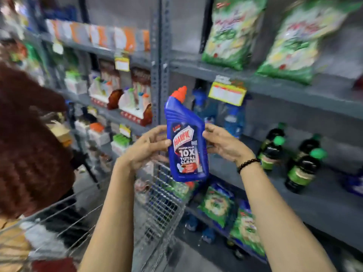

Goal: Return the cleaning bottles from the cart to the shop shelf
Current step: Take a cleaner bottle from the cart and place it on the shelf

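Observation:
A blue Harpic toilet-cleaner bottle (185,142) with a red-orange angled cap is held upright in front of me, label facing me. My left hand (146,147) grips its left side and my right hand (224,143) grips its right side; a dark bead bracelet sits on the right wrist. The bottle hangs above the front end of the wire shopping cart (161,205) and just left of the grey metal shop shelf (294,185). On that shelf level stand pale blue bottles (232,119) behind the held one and dark bottles with green caps (302,165) to the right.
Green detergent bags (233,32) lie on the shelf above, more bags (218,205) on the level below. A yellow price tag (226,93) hangs from the shelf edge. Left shelves hold boxed goods. A dark red fuzzy mass (29,144), blurred, fills the left side over the cart.

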